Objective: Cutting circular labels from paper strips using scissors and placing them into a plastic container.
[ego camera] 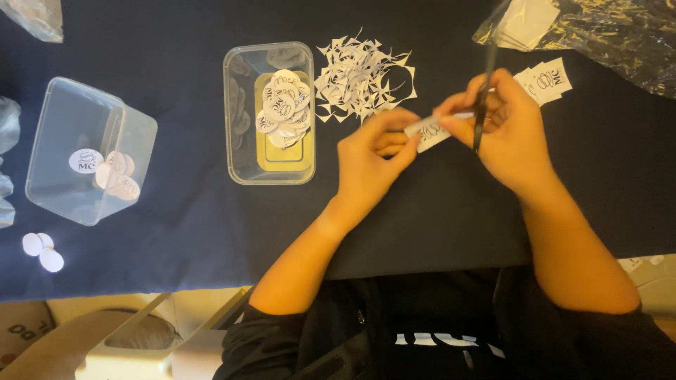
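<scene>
1. Here, the left hand (370, 151) pinches a small printed paper slip (431, 132) by its near end, thumb and fingertips closed on it, holding it above the dark blue counter (176, 225).
2. The right hand (503, 130) is wrapped around black scissors (483, 105), its grip closed on the handles; the blades stand nearly on end at the slip's far edge, and how far they are parted cannot be told.
3. The slip looks light, thin and floppy. It would probably bend or tear easily, so a hold close to the cutting line, on the blank margin, seems the steadiest place.
4. Just beyond the right hand lies a short stack of uncut square printed cards (546, 79), and beyond that a crinkled clear plastic bag (605, 32).
5. A heap of pointed white paper offcuts (362, 77) lies beyond the left hand.
6. Beside the heap, a clear rectangular tub (236, 119) holds a pile of round printed cut-outs (284, 105).
7. Further left, a second clear tub (63, 141), tilted, holds a few more discs, and three plain white discs (42, 250) lie on the counter near its front edge.
</scene>
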